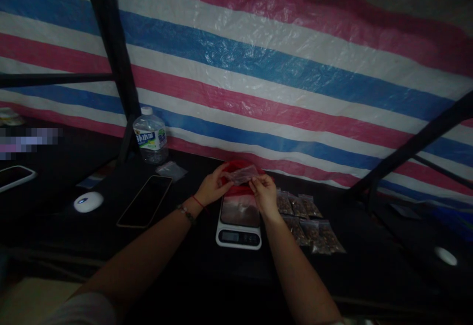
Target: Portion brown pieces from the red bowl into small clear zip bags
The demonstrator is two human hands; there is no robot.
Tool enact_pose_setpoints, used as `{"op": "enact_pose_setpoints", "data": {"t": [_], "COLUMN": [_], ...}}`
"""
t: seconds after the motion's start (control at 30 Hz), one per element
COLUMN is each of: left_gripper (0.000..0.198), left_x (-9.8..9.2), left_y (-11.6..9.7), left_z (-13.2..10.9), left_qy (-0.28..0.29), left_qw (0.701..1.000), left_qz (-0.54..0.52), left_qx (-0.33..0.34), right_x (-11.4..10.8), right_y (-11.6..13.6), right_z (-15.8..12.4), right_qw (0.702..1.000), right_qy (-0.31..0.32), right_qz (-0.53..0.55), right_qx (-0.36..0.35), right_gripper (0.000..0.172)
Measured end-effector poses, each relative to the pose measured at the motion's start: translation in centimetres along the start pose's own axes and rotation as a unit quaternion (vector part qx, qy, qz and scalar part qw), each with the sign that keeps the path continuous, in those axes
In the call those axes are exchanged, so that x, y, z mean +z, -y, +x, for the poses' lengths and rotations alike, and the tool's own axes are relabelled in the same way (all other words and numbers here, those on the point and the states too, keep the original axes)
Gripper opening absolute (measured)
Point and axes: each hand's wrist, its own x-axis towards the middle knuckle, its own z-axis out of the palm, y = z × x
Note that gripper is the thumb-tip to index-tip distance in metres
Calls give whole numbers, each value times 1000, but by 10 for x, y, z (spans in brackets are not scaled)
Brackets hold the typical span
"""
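Between both hands, above a kitchen scale, is a clear plastic zip bag [244, 174] that looks flat. My left hand [213, 187] pinches its left end, and my right hand [264, 193] grips the right end with its fingertips. The white scale [239, 238] with a metal plate lies just below them, its display facing me. Behind the bag stands a red bowl [233, 165], partly hidden by my hands. To the right of the scale, filled zip bags [312, 224] with brownish bits lie in two rows, partly covered by my right forearm.
A phone [146, 201] and a white mouse-shaped object [88, 201] lie to the left. Further back are a clear bottle [151, 137] and a stack of plastic bags [171, 170]. Dark metal posts [118, 54] frame a striped sheet [258, 68]. Another white object [446, 256] is far right.
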Motion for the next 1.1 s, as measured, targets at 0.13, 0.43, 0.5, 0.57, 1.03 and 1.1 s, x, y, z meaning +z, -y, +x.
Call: {"op": "enact_pose_setpoints", "data": {"t": [0.13, 0.43, 0.5, 0.57, 1.03, 1.1], "left_gripper": [54, 29, 31, 38, 27, 20], "left_x": [6, 3, 2, 3, -96, -106], "left_y": [3, -5, -8, -10, -8, 2], "left_z": [0, 0, -3, -5, 17, 9], "left_qy": [-20, -99, -73, -49, 68, 212], "left_qw": [997, 994, 995, 996, 994, 968], "left_qz": [-76, -26, 7, 20, 41, 103], "left_qx": [-16, 47, 67, 70, -71, -83], "right_x": [-3, -8, -4, 1, -66, -90], "right_y": [-2, 9, 15, 19, 66, 65], "right_z": [-1, 1, -1, -2, 13, 17], "right_qw": [998, 985, 977, 964, 858, 768], "right_qy": [48, 112, 116, 125, 45, 42], "right_qz": [-34, -124, -163, -213, -495, -636], "right_qx": [22, -44, -75, -95, -128, -70], "right_gripper": [27, 37, 40, 30, 24, 23]}}
